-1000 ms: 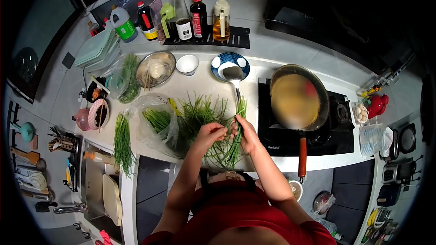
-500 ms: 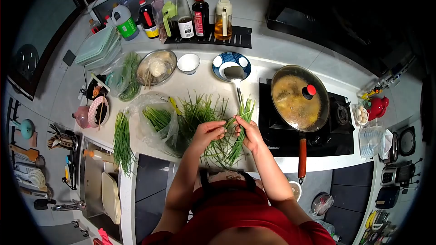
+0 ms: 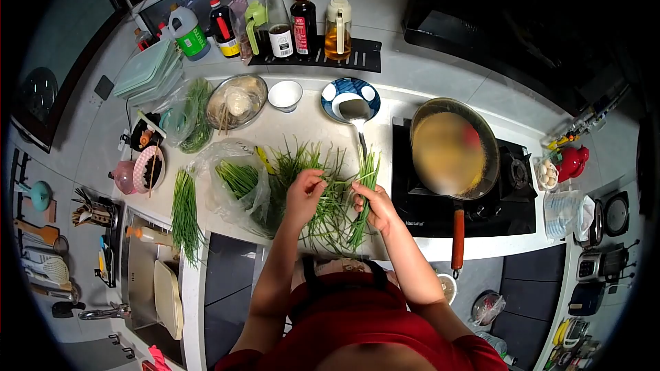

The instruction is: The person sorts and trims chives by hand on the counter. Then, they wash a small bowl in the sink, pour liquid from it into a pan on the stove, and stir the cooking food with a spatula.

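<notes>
My right hand (image 3: 375, 205) is closed around a bunch of green chives (image 3: 365, 225), their stems standing out above and below the fingers. To its left, my left hand (image 3: 304, 196) is closed in a pinch over the loose heap. Whatever lies between its fingertips is too small to make out. A spread heap of chives (image 3: 297, 158) covers the counter behind and between both hands. Left of it, an open clear plastic bag (image 3: 258, 200) holds more chives, and a tidy bundle of chives (image 3: 184, 211) lies by the sink.
A frying pan (image 3: 489, 177), blurred in the middle, sits on the black stove (image 3: 412, 214) at right, handle toward me. Behind the chives, a spatula (image 3: 355, 111) rests on a blue patterned bowl (image 3: 332, 89). Nearby stand a white bowl (image 3: 284, 96) and a metal dish (image 3: 260, 89).
My left hand has moved left and slightly up, away from my right hand. My right hand still grips the bunch, nearly in place. The pan's middle now looks blurred.
</notes>
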`<state>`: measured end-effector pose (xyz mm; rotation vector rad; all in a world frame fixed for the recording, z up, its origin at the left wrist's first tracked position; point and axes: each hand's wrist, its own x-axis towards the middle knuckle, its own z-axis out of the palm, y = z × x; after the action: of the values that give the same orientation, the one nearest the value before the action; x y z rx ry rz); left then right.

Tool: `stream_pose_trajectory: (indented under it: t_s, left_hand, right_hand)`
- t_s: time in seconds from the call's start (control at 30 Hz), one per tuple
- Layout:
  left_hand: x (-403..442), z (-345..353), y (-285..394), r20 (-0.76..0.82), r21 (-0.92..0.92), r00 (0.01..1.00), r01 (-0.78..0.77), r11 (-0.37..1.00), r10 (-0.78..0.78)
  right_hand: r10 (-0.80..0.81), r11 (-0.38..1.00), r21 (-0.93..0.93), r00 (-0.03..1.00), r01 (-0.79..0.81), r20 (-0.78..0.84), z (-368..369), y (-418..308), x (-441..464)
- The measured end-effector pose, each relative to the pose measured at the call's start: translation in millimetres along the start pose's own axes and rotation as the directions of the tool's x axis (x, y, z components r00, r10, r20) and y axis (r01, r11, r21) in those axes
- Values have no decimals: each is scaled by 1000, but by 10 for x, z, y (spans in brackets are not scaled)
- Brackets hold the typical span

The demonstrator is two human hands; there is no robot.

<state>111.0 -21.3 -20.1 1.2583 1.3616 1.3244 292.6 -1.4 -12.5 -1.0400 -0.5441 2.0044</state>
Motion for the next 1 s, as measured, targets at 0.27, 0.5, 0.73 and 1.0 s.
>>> stream_pose_trajectory:
  t_s: [0.27, 0.5, 0.73, 1.0]
  left_hand:
    - [70, -125, -294, 11, 700, 943, -244, 671, 332]
    - [76, -186, -227, -151, 798, 804, -244, 552, 575]
    - [-312, 24, 31, -81, 35, 961, 269, 962, -266]
    - [-540, 145, 152, -76, 49, 993, -83, 995, 86]
  right_hand:
    - [-101, 974, 195, 992, 113, -71, 31, 49, 45]
    - [-65, 851, 518, 996, 85, -58, 3, -10, 162]
    - [-245, 617, 721, 948, 315, -204, 145, 39, 312]
    - [-303, 486, 823, 940, 294, -157, 251, 30, 316]
